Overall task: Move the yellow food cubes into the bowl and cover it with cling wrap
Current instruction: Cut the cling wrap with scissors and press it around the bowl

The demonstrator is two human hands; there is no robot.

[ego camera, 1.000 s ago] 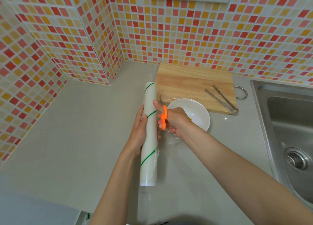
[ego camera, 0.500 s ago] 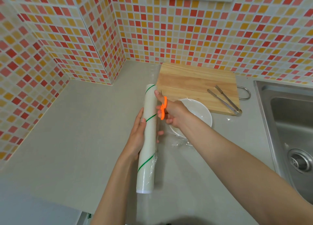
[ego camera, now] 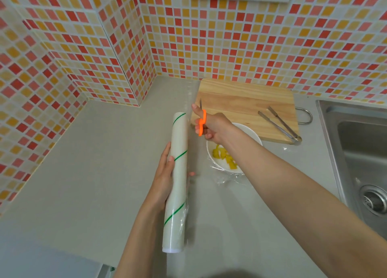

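Note:
My left hand grips a long white cling wrap roll with green stripes, held above the counter. Clear film stretches from the roll to the right over a white bowl. Yellow food cubes lie inside the bowl, partly hidden by my right forearm. My right hand holds orange-handled scissors, blades pointing away along the film's far edge beside the roll's top end.
A wooden cutting board lies behind the bowl with metal tongs on its right side. A steel sink sits at the right. Tiled walls close the back and left. Grey counter stretches left.
My right hand has moved the scissors away from me along the roll toward its far end. The bowl's yellow cubes have come into view.

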